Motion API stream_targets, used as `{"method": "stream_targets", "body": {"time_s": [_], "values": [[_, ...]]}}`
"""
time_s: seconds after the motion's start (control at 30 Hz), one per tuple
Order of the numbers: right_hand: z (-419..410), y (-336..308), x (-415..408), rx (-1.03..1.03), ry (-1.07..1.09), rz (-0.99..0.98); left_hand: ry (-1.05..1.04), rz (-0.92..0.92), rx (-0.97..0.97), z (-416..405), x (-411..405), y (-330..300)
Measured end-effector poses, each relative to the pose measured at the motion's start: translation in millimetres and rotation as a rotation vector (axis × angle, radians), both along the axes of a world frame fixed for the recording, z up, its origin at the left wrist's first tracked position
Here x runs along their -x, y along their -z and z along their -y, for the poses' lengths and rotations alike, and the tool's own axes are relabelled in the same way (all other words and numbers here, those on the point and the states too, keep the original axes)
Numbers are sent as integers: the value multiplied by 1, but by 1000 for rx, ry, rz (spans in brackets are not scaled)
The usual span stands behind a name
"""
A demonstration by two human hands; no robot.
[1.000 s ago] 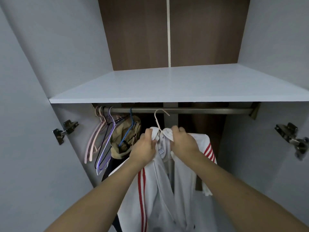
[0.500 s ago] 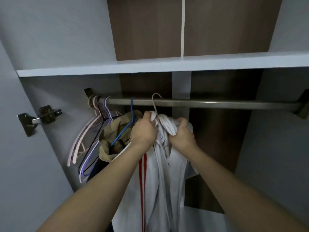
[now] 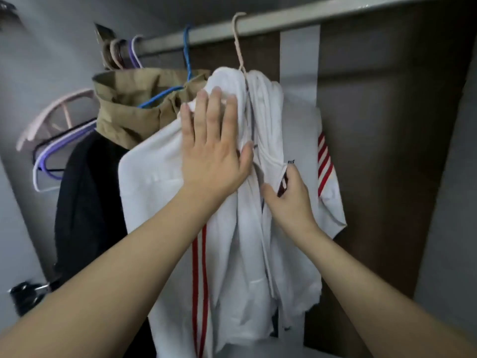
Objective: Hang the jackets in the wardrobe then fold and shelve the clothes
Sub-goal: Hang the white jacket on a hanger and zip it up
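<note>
I'm facing into a wardrobe [image 3: 382,125] with a dark brown back panel crossed by one pale vertical strip, and grey side walls. One metal rail [image 3: 284,18] runs across the top.

The biggest thing in front of me is one white jacket [image 3: 160,182] with red stripes: two down the front and a band of them on the sleeve at the right. It hangs on a pale hanger [image 3: 238,40] whose hook is over the rail. A small dark print sits on the chest by my right hand; I cannot read it. Touching its left side hangs one khaki jacket [image 3: 129,104] on a blue hanger [image 3: 187,52], with one black garment [image 3: 85,202] below it. Further left, three spare hangers crowd the rail's end: one pink hanger [image 3: 49,117], one lilac hanger [image 3: 46,156] and one black hanger [image 3: 54,140].

My left hand [image 3: 214,146] lies flat on the white jacket near the collar, fingers straight and spread, pressing the cloth. My right hand [image 3: 289,200] is lower, on the front edge, fingers curled around a fold of the white fabric with the thumb out to the left.
</note>
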State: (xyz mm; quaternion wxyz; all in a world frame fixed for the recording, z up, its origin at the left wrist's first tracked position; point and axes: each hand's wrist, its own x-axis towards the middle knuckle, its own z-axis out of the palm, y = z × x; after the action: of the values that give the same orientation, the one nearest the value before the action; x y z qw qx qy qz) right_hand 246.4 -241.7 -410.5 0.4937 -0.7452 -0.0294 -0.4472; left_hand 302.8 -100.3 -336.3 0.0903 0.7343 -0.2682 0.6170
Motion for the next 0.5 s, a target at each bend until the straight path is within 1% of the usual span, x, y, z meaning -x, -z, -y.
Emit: {"method": "stream_targets", "body": {"time_s": [0.03, 0.1, 0.2, 0.37, 0.43, 0.5], "values": [[1, 15, -3, 9, -16, 39, 18, 30, -1, 3, 0, 19], [5, 44, -10, 26, -27, 58, 47, 50, -13, 8, 1, 58], [15, 86, -20, 18, -37, 0, 25, 24, -90, 12, 2, 121], [40, 172, -23, 10, -6, -168, -32, -108, -285, 13, 7, 224], [45, 211, -19, -6, -7, -185, -51, -169, -342, 12, 13, 262], [45, 248, -11, -71, -39, -168, -73, -274, -353, 10, 24, 297]]}}
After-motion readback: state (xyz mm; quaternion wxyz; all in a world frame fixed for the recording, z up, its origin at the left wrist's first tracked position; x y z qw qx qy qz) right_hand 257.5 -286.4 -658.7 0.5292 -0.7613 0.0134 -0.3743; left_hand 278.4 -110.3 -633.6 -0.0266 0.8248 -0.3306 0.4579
